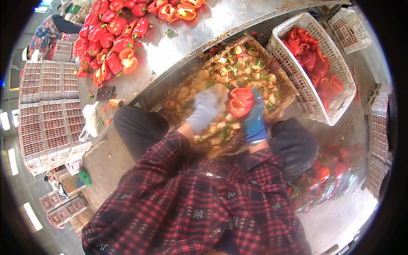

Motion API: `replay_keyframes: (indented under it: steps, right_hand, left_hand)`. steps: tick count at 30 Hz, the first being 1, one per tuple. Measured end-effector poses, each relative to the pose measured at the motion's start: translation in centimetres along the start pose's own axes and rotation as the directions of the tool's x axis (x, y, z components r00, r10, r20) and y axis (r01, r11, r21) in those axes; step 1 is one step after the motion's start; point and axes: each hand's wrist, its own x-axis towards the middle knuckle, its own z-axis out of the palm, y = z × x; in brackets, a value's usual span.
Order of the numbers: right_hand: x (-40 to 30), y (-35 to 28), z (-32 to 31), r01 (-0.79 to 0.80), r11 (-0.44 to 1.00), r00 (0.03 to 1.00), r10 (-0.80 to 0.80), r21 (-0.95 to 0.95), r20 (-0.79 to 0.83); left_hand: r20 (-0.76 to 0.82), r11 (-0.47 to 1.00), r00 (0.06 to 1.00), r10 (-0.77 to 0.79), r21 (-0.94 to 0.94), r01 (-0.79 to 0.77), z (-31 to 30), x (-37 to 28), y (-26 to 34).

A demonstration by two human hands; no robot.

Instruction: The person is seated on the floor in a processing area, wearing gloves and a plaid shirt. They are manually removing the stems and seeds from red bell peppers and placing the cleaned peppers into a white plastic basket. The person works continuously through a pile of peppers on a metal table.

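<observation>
A cut red bell pepper piece (240,102) is gripped in my right hand (256,116), which wears a blue coated glove. Its hollow, ribbed inside faces up. Just to the left is my left hand (205,106), in a pale grey glove with brownish fingers. Motion blurs it, so I cannot tell whether its fingers hold anything. Both hands are above a grimy bin (288,97) between my knees. Pepper cores, seeds and green stem bits (253,68) fill much of the bin.
Whole and halved red peppers (113,38) are heaped on a metal table (165,47). A broad blade (105,93) with a wooden handle (115,102) lies near its edge. At right, a white plastic crate (342,92) holds pepper pieces; bagged peppers (328,172) sit lower. Stacked crates (51,127) stand left.
</observation>
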Motion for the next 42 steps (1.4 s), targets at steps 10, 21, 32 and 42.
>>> replay_keyframes:
  steps: [10,21,32,42]
  right_hand:
    - [-1.1,1.1,0.9,0.071,0.995,0.996,-0.066,-0.074,0.061]
    - [-0.3,0.7,-0.4,0.410,0.647,0.896,-0.418,-0.642,0.151]
    - [-0.4,1.8,-0.2,0.275,0.846,0.961,-0.220,-0.458,0.170]
    - [-0.4,1.1,1.1,-0.084,0.992,0.996,0.086,-0.089,0.016]
  left_hand:
    - [0.246,0.744,0.807,0.537,0.313,-0.590,-2.0,0.3,2.7]
    - [-0.055,0.979,0.997,0.058,-0.192,-0.067,-1.6,2.5,0.7]
    - [0.003,0.872,0.965,0.261,-0.430,-0.235,-4.6,0.3,2.8]
    - [-0.471,0.419,0.869,-0.152,-0.827,-0.375,-11.0,5.5,-9.2]
